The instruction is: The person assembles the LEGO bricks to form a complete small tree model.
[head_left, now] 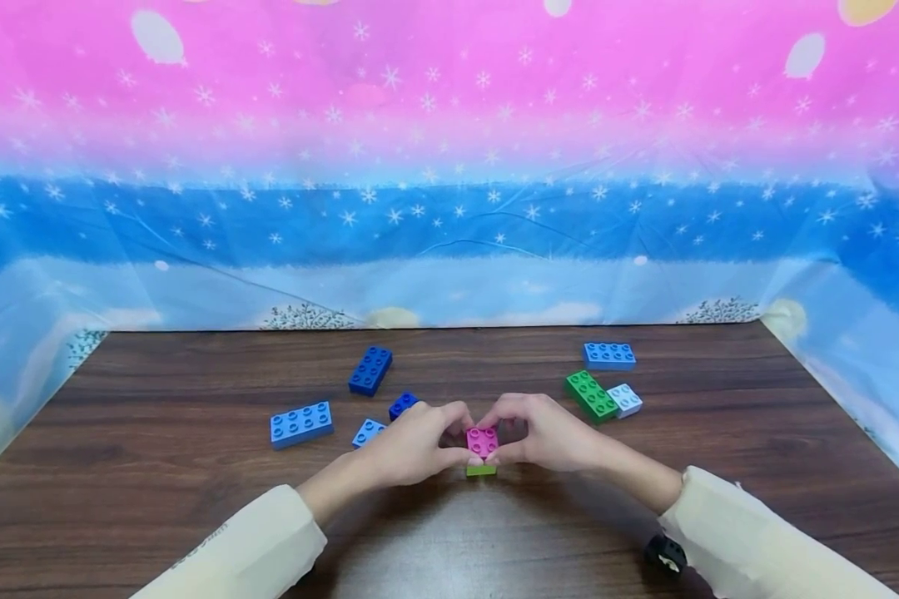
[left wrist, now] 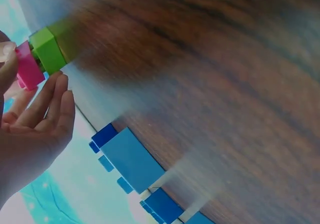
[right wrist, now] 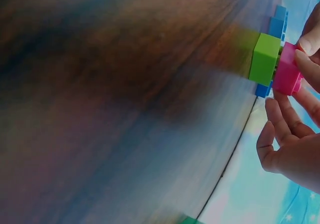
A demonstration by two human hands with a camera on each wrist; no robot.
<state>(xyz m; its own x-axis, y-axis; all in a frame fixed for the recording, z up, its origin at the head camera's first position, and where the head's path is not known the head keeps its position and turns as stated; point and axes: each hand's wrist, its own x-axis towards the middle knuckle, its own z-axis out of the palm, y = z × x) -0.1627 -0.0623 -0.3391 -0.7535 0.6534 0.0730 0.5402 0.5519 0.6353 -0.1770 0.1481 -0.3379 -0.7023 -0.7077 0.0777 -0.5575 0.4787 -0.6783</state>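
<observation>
Left hand (head_left: 418, 443) and right hand (head_left: 550, 434) pinch the pink four-stud brick (head_left: 483, 442) over the lime-green brick (head_left: 481, 471) on the wooden table (head_left: 449, 549), a gap showing between, and one lopsided push could seat it crooked!

Left hand (left wrist: 37, 129) pinches pink brick (left wrist: 30, 68) — green brick (left wrist: 48, 52) beneath.

Both hands (head_left: 418, 443) (head_left: 551, 433) in mirror-image pinches

Tabletop play spot, wood-grain table (head_left: 195, 374), toy bricks (head_left: 301, 424), snowflake-print cloth backdrop (head_left: 449, 125), possibly a home, wider room hidden
</observation>
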